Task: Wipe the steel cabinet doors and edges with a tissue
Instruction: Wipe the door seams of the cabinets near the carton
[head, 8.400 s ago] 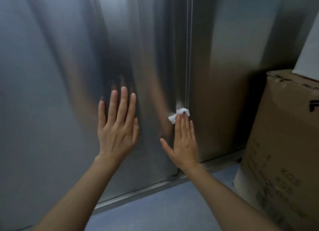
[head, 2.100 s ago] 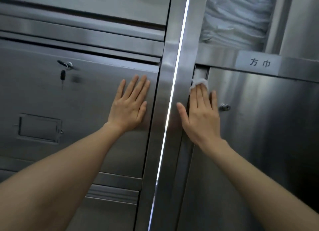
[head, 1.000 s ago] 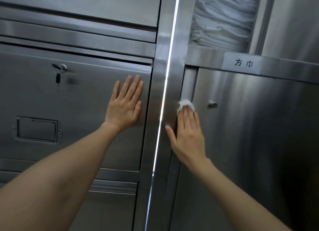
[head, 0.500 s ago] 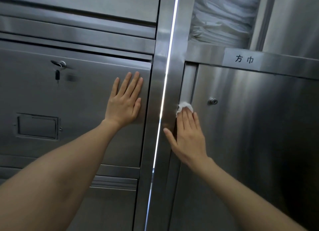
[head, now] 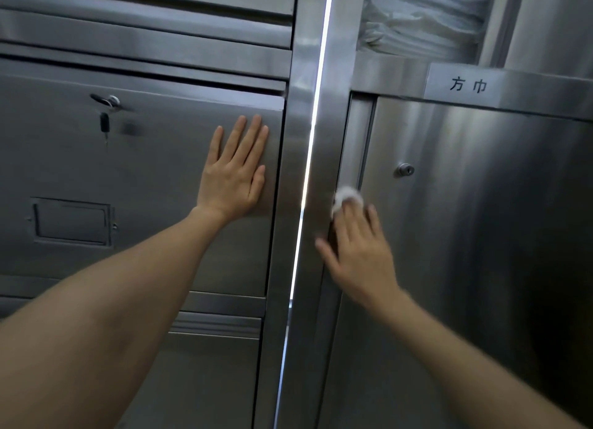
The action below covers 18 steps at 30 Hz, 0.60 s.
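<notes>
From the head view, the step in hand looks like wiping the vertical edge of the right cabinet door, where the tissue sits pressed against the steel under the fingertips of the right hand, just below and left of the door's lock. That hand is blurred but its fingers look straight and flat over the tissue, while the left hand lies open with fingers spread on the left cabinet door, holding nothing. The next move probably calls for steady pressure along the edge so the tissue does not slip out.
</notes>
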Available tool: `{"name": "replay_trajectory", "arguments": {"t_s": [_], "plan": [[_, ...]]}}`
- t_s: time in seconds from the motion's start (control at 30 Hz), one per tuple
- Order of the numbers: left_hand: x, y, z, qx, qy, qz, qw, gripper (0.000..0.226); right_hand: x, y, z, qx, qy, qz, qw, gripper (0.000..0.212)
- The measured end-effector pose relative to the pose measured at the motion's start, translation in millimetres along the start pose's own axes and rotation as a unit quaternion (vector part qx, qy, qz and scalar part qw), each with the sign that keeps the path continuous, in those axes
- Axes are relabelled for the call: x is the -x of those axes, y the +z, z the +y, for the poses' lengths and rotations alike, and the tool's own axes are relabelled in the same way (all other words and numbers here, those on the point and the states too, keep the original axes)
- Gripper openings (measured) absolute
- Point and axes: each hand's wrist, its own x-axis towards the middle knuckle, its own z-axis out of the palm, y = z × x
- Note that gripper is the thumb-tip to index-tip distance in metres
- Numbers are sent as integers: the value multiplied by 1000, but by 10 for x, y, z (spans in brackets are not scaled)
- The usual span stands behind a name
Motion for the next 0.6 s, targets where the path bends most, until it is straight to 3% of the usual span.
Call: {"name": "replay_trajectory", "arguments": {"t_s": [0.13, 0.33, 0.47, 0.6], "plan": [[14, -24, -1, -1, -2, -9, 1000, 62, -692, -178, 102, -18, 51, 44, 998, 70], [-21, -165, 61, -11, -13, -60, 998, 63, 153, -63, -78, 10, -2, -25, 1000, 70], [-34, -248, 93, -16, -36, -100, 994, 64, 208, -64, -113, 17, 10, -56, 998, 74], [381, -273, 282, 8, -41, -81, 996, 65, 248, -6, -161, 19, 17, -54, 998, 75]]}}
